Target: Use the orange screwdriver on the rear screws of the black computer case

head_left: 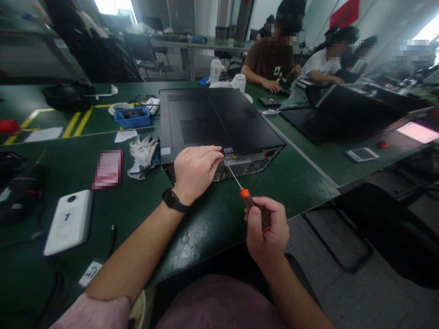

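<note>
A black computer case [212, 114] lies flat on the green table, its back panel with ports and a fan grille [259, 165] facing me. My right hand [269, 228] grips a screwdriver [255, 205] with an orange and black handle. The thin shaft slants up and left, its tip at the back panel beside my left fingertips. My left hand [197, 171], with a black watch on the wrist, rests at the case's near top edge. Its fingers are bent together by a small perforated metal piece [228, 151]; what they pinch is hidden.
Left of the case lie grey-white gloves [143, 155], a pink packet [109, 168], a white power bank [68, 221] and a blue parts tray [133, 117]. At right are a phone [361, 155] and another opened black case [356, 107]. Across the table, people sit working.
</note>
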Motion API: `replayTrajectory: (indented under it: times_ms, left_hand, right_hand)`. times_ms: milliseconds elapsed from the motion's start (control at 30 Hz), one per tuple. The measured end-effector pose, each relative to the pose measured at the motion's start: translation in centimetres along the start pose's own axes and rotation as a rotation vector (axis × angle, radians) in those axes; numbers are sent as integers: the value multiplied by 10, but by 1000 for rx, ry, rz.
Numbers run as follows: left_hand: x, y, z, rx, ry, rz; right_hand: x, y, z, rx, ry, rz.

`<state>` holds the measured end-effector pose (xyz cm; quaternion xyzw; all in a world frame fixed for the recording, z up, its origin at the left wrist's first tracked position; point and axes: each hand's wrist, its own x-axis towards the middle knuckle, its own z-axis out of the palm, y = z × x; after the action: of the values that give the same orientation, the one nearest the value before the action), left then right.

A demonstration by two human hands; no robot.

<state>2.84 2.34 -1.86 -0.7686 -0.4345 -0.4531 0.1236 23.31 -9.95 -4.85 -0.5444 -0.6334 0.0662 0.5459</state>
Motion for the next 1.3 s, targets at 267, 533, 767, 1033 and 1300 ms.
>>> replayTrajectory:
  times_ms: [267, 533, 767, 1033, 1300]
  left_hand:
    - [-1, 0, 2, -3, -19, -37]
    - [-1, 0, 2, 12, 4, -4]
    - [-1, -1, 2, 8, -18, -13]
    - [-2, -2, 2, 12, 0, 17]
    - [0, 0, 1, 10, -42, -17]
  right_hand:
    - [0, 0, 2, 20, 12, 5]
    - [-2, 2, 2, 45, 4, 9]
    - [-5, 6, 4, 94, 10, 12]
    - [-5, 5, 4, 122, 8, 17]
    - [-5, 6, 3, 91, 2, -4]
